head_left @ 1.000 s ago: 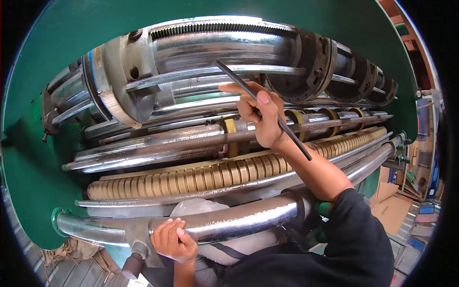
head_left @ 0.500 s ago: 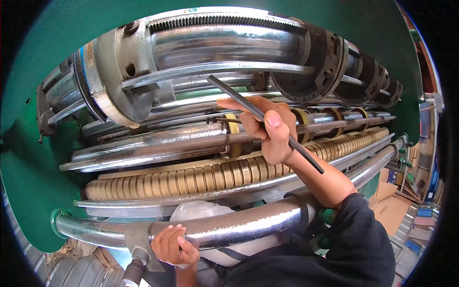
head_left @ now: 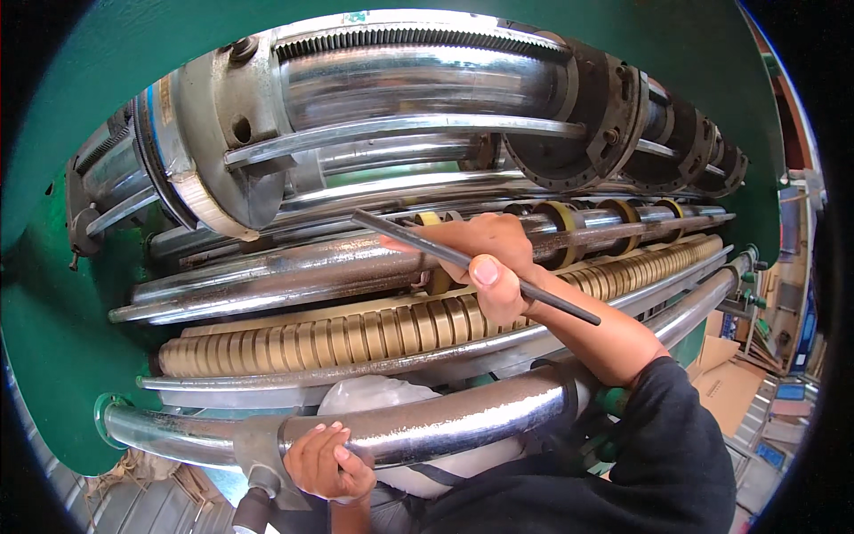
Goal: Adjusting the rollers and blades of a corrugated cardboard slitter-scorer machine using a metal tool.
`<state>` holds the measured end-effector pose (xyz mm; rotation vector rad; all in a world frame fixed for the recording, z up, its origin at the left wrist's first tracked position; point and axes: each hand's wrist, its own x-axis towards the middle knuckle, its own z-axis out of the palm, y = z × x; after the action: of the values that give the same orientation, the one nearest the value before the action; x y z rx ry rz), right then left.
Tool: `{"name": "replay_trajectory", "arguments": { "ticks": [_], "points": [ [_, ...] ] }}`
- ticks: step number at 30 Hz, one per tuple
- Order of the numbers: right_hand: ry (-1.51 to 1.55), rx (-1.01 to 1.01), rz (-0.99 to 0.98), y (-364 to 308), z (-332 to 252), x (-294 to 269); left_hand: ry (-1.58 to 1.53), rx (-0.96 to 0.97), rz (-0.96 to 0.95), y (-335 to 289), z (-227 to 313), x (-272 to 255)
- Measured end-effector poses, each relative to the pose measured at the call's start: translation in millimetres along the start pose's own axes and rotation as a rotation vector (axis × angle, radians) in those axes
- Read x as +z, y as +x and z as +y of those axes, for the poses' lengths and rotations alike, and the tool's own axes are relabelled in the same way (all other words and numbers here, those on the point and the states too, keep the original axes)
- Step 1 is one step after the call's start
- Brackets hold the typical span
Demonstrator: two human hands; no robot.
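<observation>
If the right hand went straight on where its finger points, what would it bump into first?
Probably the long shiny metal roller to the left of the right hand, but it may lie deeper, so the hand could pass above it.

Left hand (head_left: 329, 465) on near tube (head_left: 463, 418), just right of bracket (head_left: 259, 441); ribbed roller (head_left: 356, 335) behind tube; rod (head_left: 425, 246) in right hand (head_left: 498, 254); toothed rack (head_left: 427, 38) atop far cylinder (head_left: 418, 84); cardboard (head_left: 731, 393) far right

Open air lies over the left half of the ribbed tan roller (head_left: 329, 340) — room to reach between the upper toothed shaft (head_left: 418, 84) and front chrome tube (head_left: 471, 414) — but the green end wall (head_left: 62, 338) closes the left and the right hand (head_left: 500, 249) with its slanting dark rod (head_left: 418, 242) blocks the right.
</observation>
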<state>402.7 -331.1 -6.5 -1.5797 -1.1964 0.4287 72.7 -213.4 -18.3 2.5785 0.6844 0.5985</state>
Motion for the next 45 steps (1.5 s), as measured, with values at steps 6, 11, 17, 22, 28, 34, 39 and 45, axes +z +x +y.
{"name": "replay_trajectory", "arguments": {
  "ticks": [6,11,17,22,28,34,39,45],
  "points": [
    [0.084,-0.002,0.044,2,2,1,0.002,-0.002,0.006,0,1,0],
    [0.077,-0.008,0.014,-2,-2,-6,-0.005,-0.014,0.011,1,2,1],
    [0.126,-0.070,0.012,1,1,-1,-0.005,-0.028,0.009,1,2,-1],
    [0.117,-0.032,0.033,-4,5,-5,-0.006,-0.033,0.004,0,1,-1],
    [0.157,-0.014,-0.029,-2,2,-5,-0.025,-0.037,-0.041,-1,3,-4],
    [0.081,0.004,0.046,-1,7,-13,-0.015,-0.041,-0.006,0,3,-1],
    [0.036,0.214,0.038,1,-2,-19,-0.002,-0.036,0.004,-2,1,-2],
    [0.194,0.046,0.404,4,10,19,-0.013,-0.020,0.010,-2,3,2]
  ]
}}
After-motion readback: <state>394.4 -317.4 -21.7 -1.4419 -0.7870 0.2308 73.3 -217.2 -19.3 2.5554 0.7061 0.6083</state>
